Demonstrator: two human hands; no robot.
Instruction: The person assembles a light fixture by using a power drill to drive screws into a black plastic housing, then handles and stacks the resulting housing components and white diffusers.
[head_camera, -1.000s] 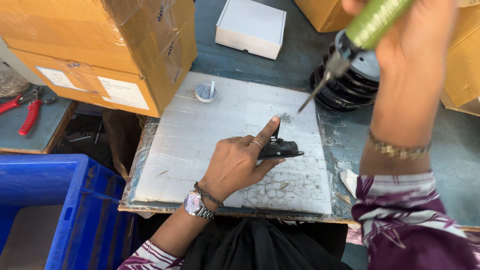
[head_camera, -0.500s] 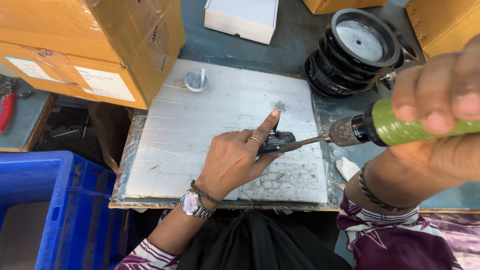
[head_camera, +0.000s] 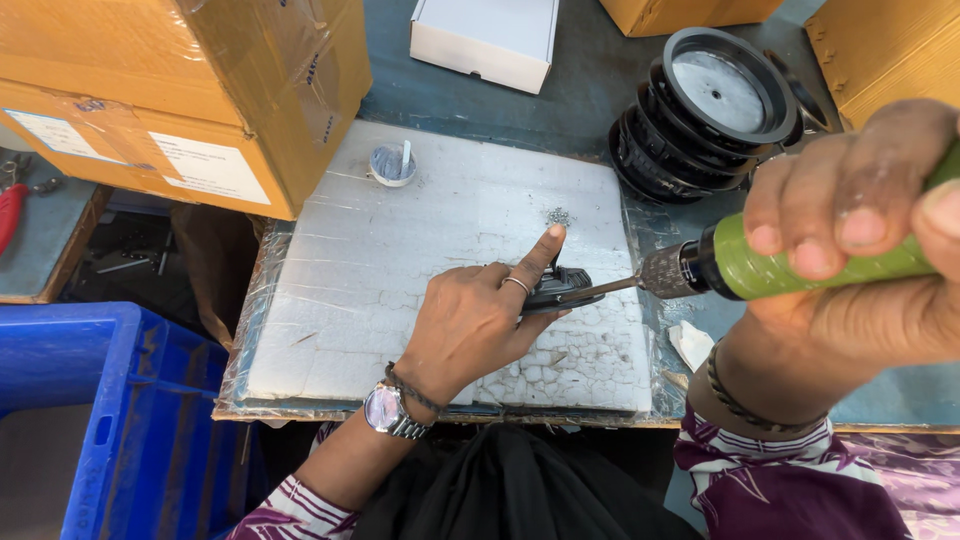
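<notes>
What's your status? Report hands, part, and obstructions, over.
Left hand pins small black part on white foam board. Right hand grips green driver, bit tip on the part. Nothing between tool and part; stacked black rings sit behind.

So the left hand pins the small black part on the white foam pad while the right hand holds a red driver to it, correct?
Not quite: the driver in the right hand is green, not red, as the head view shows. The left hand does pin the small black part on the white foam pad.

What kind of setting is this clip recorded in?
Probably a small assembly workshop bench. A green power screwdriver is at a small black part on a foam pad, with stacked black round parts and cardboard cartons nearby.
</notes>
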